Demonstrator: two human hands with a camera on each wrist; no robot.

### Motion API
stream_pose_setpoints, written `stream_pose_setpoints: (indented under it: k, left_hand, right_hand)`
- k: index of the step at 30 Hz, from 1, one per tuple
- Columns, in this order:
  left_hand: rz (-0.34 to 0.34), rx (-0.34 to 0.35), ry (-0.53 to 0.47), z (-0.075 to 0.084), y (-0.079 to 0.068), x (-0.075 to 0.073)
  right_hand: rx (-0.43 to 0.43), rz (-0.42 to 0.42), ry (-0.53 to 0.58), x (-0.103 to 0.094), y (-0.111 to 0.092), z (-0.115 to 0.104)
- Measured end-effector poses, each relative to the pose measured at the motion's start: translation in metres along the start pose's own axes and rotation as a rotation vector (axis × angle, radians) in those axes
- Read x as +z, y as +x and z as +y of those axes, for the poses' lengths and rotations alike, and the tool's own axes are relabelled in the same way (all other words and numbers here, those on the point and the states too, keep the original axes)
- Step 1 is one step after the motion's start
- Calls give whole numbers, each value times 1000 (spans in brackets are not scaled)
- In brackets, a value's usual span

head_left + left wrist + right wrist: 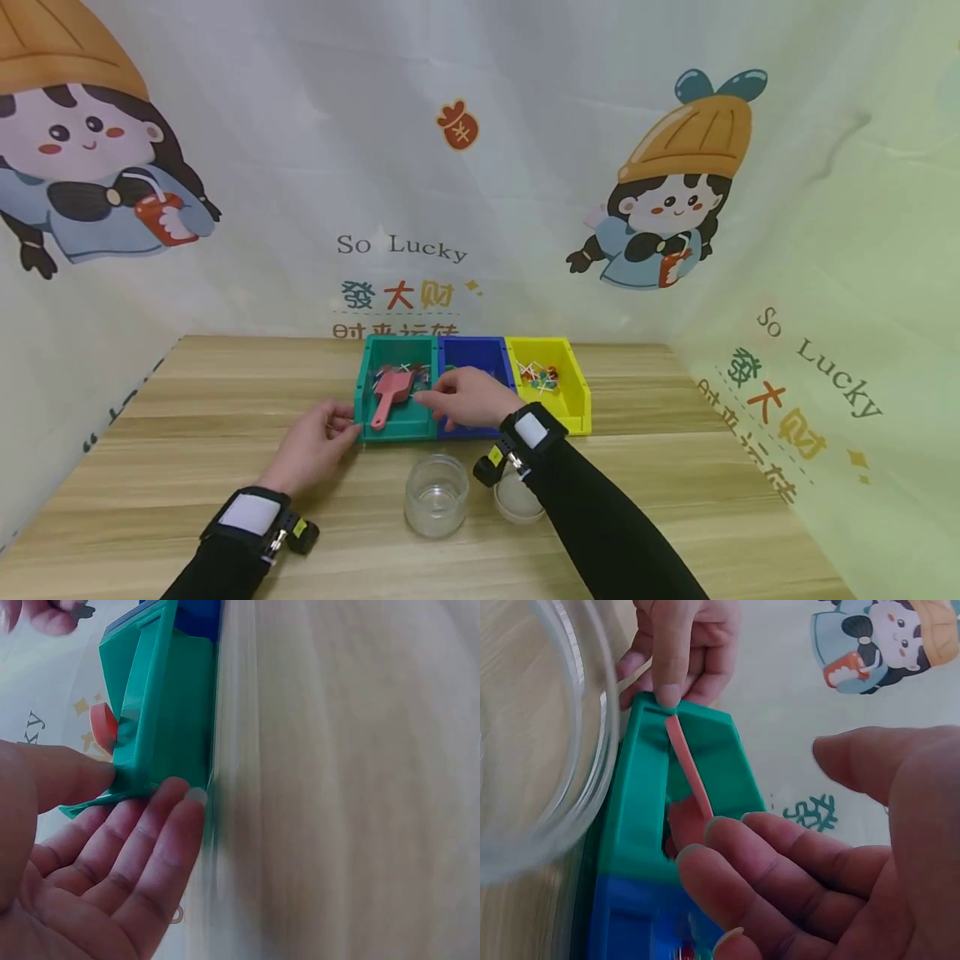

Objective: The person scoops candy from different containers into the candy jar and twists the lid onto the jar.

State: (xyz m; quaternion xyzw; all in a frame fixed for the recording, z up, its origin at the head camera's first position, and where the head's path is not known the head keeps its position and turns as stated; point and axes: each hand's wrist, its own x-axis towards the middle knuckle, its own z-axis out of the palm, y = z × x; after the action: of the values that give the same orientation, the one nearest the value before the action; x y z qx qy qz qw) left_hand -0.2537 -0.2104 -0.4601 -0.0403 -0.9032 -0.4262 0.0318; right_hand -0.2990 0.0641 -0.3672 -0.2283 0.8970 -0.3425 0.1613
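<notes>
My left hand (315,446) holds the front left corner of a green bin (154,712), with the thumb at its rim and the fingers against its side wall. In the green bin a pink scoop (392,392) lies over small mixed pieces, its handle leaning toward the front left. My right hand (476,396) hovers over the blue bin (491,354), its fingertips pointing left toward the scoop. Seen in the right wrist view, the right fingers (761,877) are loosely bent, the thumb is apart from them, and nothing is between them.
A yellow bin (573,400) with colourful white-stemmed pieces adjoins the blue one on the right. In front of the bins stands an uncovered clear jar (437,500). Beside it a round clear lid (517,500) lies partly under the right wrist. A printed cloth (525,200) hangs behind the table.
</notes>
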Motion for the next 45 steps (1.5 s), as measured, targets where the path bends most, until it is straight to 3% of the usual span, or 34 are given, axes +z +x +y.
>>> stream_pose_setpoints:
  k: [11,20,29,35,40,45]
  left_hand:
    - [-20,29,-5,1,1,1]
    - [-17,44,2,2,2,1]
    - [-15,33,11,-1,1,6]
    - [-17,24,-3,-2,0,7]
    - [-15,19,5,-3,-1,5]
    - [-17,28,20,-2,1,1]
  right_hand:
    - [114,-121,-21,11,27,-30]
    - [198,-118,-17,17,42,-47]
    - [273,-123,-69,33,56,-50]
    - [263,-132,-97,39,59,-51]
    - [257,-136,-32,41,59,-54]
    - [201,-259,-60,38,65,-59]
